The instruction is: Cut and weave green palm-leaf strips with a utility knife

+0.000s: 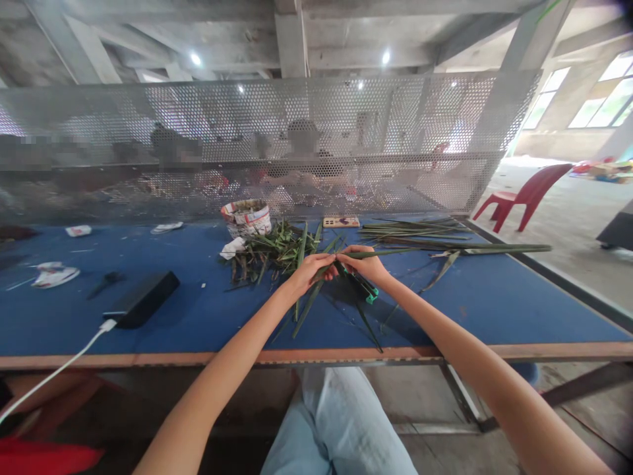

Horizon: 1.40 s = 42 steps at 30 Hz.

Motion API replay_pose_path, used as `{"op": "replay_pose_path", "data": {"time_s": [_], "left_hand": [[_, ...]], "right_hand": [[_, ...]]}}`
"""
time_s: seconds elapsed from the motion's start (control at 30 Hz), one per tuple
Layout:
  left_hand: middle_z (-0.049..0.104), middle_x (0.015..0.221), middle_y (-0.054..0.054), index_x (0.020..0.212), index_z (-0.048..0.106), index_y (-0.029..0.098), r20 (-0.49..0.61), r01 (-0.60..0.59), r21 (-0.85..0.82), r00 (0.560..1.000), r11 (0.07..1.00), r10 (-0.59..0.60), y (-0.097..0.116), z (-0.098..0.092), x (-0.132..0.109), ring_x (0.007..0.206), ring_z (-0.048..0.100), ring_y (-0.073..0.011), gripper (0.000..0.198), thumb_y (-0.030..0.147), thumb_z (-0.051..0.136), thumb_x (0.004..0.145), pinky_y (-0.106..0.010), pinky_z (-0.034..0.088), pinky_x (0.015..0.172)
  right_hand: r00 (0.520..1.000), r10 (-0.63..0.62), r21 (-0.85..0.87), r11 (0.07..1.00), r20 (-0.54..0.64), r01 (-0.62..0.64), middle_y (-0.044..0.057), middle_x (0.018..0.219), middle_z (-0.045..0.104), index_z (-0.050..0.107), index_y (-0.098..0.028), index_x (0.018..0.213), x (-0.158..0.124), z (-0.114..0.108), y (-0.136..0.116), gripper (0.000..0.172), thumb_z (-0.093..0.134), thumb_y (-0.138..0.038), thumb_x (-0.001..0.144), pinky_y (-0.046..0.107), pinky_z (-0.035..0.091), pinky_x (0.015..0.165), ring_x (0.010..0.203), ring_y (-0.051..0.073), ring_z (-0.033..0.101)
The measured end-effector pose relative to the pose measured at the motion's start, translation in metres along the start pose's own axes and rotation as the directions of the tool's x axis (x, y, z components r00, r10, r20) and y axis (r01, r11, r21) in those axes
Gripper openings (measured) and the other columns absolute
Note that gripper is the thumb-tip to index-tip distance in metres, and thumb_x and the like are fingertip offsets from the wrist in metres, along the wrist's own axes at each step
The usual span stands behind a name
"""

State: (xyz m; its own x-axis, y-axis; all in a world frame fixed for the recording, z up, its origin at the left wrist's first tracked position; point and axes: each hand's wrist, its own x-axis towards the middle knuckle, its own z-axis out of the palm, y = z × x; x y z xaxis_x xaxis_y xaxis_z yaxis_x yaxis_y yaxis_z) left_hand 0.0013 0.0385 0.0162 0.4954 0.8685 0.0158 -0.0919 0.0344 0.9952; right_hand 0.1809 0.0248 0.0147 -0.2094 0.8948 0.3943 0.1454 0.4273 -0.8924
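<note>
My left hand and my right hand meet over the blue table, fingers closed in a pinch on narrow green leaf strips. One long leaf strip runs out to the right past my right hand. Other green blades fan out below my left hand; which of them are held I cannot tell. Under my right hand lies a slim black object with green ends, partly hidden. Left of my hands is a heap of cut leaf pieces.
Long leaves lie at the back right, beside a phone. A lined pot stands behind the heap. A black box with a white cable is at left. Perforated metal panels edge the back; a red chair stands beyond.
</note>
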Motion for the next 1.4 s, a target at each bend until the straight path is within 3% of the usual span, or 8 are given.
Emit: {"op": "replay_pose_path", "data": {"time_s": [0.13,0.23,0.37,0.53,0.67,0.9,1.2,1.4], "left_hand": [[0.067,0.061,-0.004,0.081,0.067,0.011,0.007,0.032,-0.029,0.999,0.999,-0.032,0.0009,0.0001,-0.0001,0.046,0.055,-0.0089,0.023,0.032,0.069,0.074,-0.02,0.041,0.048],[0.068,0.061,-0.004,0.08,0.067,0.01,0.023,0.037,-0.029,0.999,0.999,-0.036,-0.0001,0.0009,0.0002,0.046,0.056,-0.0089,0.022,0.032,0.07,0.073,-0.021,0.042,0.049],[0.067,0.06,-0.004,0.075,0.066,0.011,0.016,0.021,0.004,1.0,1.0,-0.021,-0.002,0.0016,0.0013,0.045,0.054,-0.0079,0.024,0.034,0.072,0.072,-0.02,0.042,0.049],[0.066,0.058,-0.003,0.071,0.065,0.011,0.03,0.016,0.049,0.999,0.999,-0.017,-0.0026,0.0025,0.0017,0.045,0.053,-0.0081,0.027,0.037,0.073,0.071,-0.021,0.04,0.048],[0.066,0.058,-0.003,0.07,0.065,0.011,0.034,-0.001,0.082,0.999,0.997,-0.002,-0.0033,0.0032,0.001,0.045,0.053,-0.0081,0.028,0.038,0.072,0.073,-0.021,0.039,0.048],[0.065,0.057,-0.004,0.072,0.066,0.011,0.038,-0.011,0.136,0.999,0.991,0.006,0.0,0.0058,-0.0029,0.045,0.053,-0.0089,0.028,0.038,0.069,0.075,-0.021,0.038,0.047],[0.068,0.067,-0.005,0.076,0.065,0.01,0.1,-0.046,0.181,0.995,0.982,0.029,-0.0038,0.0057,-0.0035,0.05,0.056,-0.0095,0.029,0.036,0.075,0.067,-0.022,0.04,0.049],[0.069,0.067,-0.006,0.07,0.068,0.012,-0.007,-0.013,0.33,1.0,0.944,0.016,-0.0011,0.0074,-0.0056,0.047,0.054,-0.0101,0.036,0.048,0.066,0.075,-0.022,0.038,0.045]], "right_hand": [[0.994,0.08,0.02,0.997,-0.07,-0.078,0.0,0.044,0.053,0.056,-0.016,0.053,0.0009,0.0,0.0018,0.043,0.069,-0.054,0.069,0.024,0.034,0.045,0.042,0.009,0.045],[0.986,0.133,0.07,0.989,-0.1,-0.126,0.001,0.049,0.057,0.055,-0.016,0.054,0.0019,0.0018,0.0043,0.047,0.069,-0.059,0.066,0.025,0.037,0.047,0.044,0.01,0.048],[0.99,0.109,0.094,0.99,-0.086,-0.101,0.004,0.06,0.063,0.057,-0.016,0.063,0.0031,0.0034,0.0054,0.048,0.066,-0.063,0.066,0.025,0.042,0.051,0.05,0.011,0.053],[0.994,0.06,0.056,0.997,-0.095,-0.054,0.003,0.06,0.063,0.056,-0.017,0.062,0.0025,0.0022,0.0031,0.047,0.065,-0.062,0.068,0.026,0.04,0.051,0.05,0.012,0.053],[0.994,0.046,0.001,0.999,-0.104,-0.046,0.002,0.054,0.059,0.056,-0.016,0.057,0.0017,0.0017,0.0029,0.048,0.062,-0.061,0.072,0.025,0.038,0.051,0.049,0.012,0.05],[0.996,0.085,-0.068,0.994,0.012,-0.084,-0.004,0.044,0.043,0.053,-0.016,0.051,-0.001,0.0036,0.0048,0.053,0.06,-0.065,0.07,0.024,0.026,0.045,0.044,0.008,0.036],[0.993,0.113,-0.085,0.99,-0.03,-0.115,-0.004,0.05,0.038,0.051,-0.015,0.052,0.0019,-0.0014,0.0077,0.056,0.064,-0.069,0.062,0.024,0.022,0.048,0.05,0.008,0.031],[0.992,0.121,-0.094,0.988,-0.032,-0.123,-0.005,0.048,0.035,0.052,-0.015,0.051,0.0011,-0.0004,0.0099,0.057,0.065,-0.07,0.061,0.024,0.02,0.047,0.05,0.008,0.029]]}}
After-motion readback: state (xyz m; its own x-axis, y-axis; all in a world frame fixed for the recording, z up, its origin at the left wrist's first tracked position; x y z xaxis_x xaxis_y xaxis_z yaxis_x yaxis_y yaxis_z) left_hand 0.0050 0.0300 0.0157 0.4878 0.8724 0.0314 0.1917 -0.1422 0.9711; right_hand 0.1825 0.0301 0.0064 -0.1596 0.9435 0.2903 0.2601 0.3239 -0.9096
